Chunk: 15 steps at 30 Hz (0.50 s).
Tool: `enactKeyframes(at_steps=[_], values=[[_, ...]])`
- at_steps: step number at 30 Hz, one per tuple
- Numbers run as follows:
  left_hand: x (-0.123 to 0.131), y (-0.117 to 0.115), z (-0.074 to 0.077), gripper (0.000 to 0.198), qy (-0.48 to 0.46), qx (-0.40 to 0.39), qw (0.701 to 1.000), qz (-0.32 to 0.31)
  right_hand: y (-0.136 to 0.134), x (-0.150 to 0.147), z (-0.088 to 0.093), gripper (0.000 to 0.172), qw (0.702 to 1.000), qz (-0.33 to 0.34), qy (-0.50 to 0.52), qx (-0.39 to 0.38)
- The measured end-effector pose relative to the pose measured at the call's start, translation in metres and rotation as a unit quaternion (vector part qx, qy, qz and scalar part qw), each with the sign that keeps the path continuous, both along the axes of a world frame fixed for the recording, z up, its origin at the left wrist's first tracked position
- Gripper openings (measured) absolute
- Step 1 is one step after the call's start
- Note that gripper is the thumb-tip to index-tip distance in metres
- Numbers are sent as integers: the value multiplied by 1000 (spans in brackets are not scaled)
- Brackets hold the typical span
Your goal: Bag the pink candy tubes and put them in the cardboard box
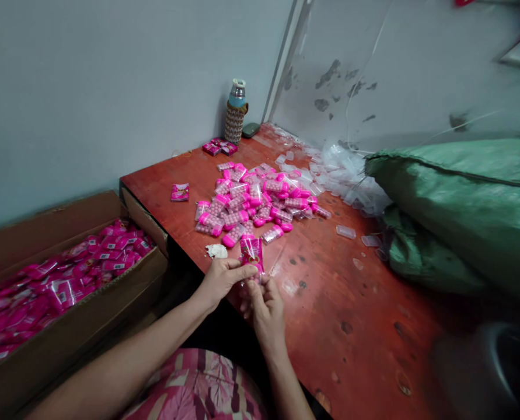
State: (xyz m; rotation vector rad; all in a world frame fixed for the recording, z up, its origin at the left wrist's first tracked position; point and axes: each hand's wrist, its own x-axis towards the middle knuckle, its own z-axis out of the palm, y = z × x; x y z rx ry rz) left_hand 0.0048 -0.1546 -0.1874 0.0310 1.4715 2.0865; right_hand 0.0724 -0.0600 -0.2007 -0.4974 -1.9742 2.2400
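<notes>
Just over the table's near edge, I hold a pink printed packet (251,252) upright between both hands. My left hand (219,282) pinches its lower left side, thumb on top. My right hand (268,309) is closed at its bottom end, fingertips against those of the left. Whether a small box sits inside the packet is hidden by my fingers. Beyond it lies a heap of clear boxes of pink balls with bright pink caps (246,201). A crumpled white scrap (216,251) is beside my left hand.
An open carton (141,286) full of pink packets stands left of the red table (330,303). One packet (180,192) lies flat near the left edge. Clear empty cases (342,175), a green sack (452,216) and a covered bottle (236,119) are farther out.
</notes>
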Motion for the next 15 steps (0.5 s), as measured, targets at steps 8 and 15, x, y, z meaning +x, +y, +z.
enactKeyframes(at_steps=[8, 15], values=[[3, -2, 4, 25, -63, 73, 995, -8, 3, -1, 5, 20, 998, 36, 17, -55], [9, -5, 1, 23, -54, 72, 996, 5, 0, 1, 1, 24, 986, 34, 37, -157]])
